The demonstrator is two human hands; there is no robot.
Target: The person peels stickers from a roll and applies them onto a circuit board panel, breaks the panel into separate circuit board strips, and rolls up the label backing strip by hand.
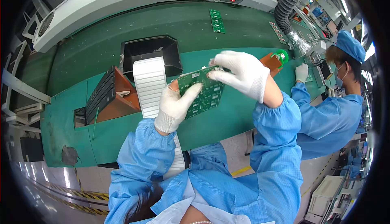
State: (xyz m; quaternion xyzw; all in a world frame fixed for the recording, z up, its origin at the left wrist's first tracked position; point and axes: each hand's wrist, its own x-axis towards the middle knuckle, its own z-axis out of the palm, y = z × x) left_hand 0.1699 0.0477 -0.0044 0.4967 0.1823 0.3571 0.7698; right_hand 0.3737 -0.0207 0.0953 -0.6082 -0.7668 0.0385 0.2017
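A green circuit board (207,96) with rows of small white-printed units is held up tilted over the bench. My left hand (174,104), in a white glove, grips its left side, with the thumb lying across its face. At the board's upper edge is my right hand (241,73), also gloved, its thumb and fingers curled in a pinch. Whatever may be between those fingertips is too small to make out. Beside my left hand runs a wide strip of white labels (149,82), passing down toward my lap.
A black bin (172,53) stands behind the label strip. An orange-brown stand with black slats (101,94) is to the left. An orange holder with a green reel (281,57) sits right. Another board (217,21) lies farther back. A co-worker (333,102) works at right.
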